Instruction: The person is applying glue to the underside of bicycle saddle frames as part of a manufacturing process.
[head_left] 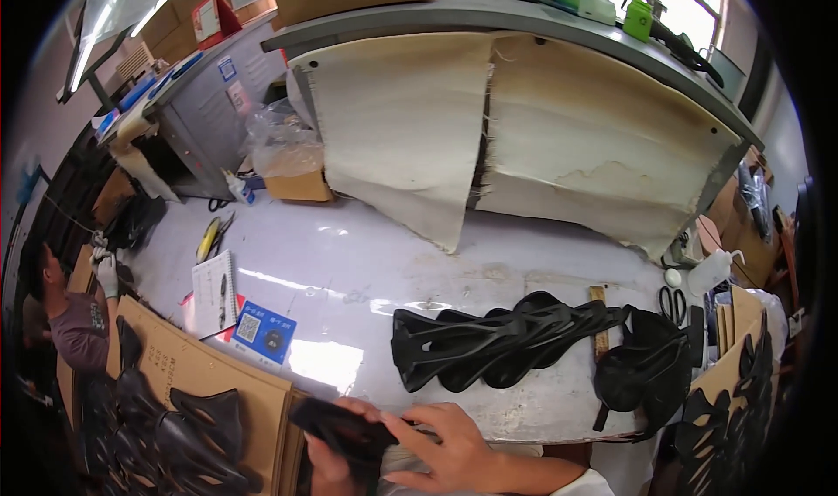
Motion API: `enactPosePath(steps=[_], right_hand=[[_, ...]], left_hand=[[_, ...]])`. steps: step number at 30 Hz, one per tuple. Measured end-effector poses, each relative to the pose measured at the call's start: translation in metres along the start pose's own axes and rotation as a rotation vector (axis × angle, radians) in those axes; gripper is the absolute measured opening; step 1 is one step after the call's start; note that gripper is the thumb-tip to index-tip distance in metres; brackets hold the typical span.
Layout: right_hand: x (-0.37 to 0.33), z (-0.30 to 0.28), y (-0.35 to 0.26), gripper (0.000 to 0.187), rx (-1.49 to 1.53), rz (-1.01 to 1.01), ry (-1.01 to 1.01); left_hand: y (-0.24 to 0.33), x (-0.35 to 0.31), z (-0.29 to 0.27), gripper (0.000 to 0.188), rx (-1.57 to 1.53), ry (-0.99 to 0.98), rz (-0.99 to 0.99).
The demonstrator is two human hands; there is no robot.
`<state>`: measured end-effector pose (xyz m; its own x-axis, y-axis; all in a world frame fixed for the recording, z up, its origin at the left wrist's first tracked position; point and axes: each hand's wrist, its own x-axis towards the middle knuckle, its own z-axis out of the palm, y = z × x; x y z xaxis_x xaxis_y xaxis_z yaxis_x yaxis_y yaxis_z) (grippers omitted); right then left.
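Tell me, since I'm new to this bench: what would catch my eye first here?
Probably the fanned row of black cut pieces lying on the grey table, right of centre. Behind it, two big cream sheets hang from the shelf edge. At the bottom edge, the right hand and left hand hold another black piece between them.

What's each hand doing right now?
Left hand: mostly hidden under the black piece, gripping it from below.
Right hand: fingers closed over the same black piece.
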<state>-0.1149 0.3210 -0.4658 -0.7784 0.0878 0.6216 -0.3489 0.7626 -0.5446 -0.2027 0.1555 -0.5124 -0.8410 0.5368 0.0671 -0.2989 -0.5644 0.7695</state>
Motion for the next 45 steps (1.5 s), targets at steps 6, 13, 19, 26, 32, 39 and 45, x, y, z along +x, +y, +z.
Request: enactPosePath(steps=[6, 13, 19, 26, 32, 39, 45], right_hand=[[0.014, -0.030, -0.006, 0.047, 0.626, 0.287, -0.022], [0.044, -0.035, 0.012, 0.027, 0.420, 0.101, -0.070], [0.058, -0.038, 0.005, 0.031, 0.290, 0.434, 0.108], [0.059, -0.016, 0.031, 0.034, 0.200, 0.366, 0.110], [0.025, -0.039, 0.017, 0.047, 0.145, 0.461, 0.211], [-0.050, -0.039, 0.030, 0.041, 0.245, 0.469, 0.315], [-0.097, -0.041, 0.035, 0.039, 0.253, 0.489, 0.425]], left_hand=[[0.026, 0.032, -0.015, 0.069, 0.372, -0.750, -0.354], [0.045, 0.047, -0.004, 0.063, 0.739, -0.727, -0.301], [0.077, 0.049, 0.046, 0.085, 1.311, -0.372, 0.348], [0.020, 0.082, 0.045, 0.069, 1.454, -0.282, 0.440], [0.029, 0.105, 0.055, 0.059, 1.402, -0.412, 0.290], [0.018, 0.128, 0.069, 0.056, 1.453, -0.618, 0.190], [0.015, 0.130, 0.076, 0.063, 1.501, -0.657, 0.112]])
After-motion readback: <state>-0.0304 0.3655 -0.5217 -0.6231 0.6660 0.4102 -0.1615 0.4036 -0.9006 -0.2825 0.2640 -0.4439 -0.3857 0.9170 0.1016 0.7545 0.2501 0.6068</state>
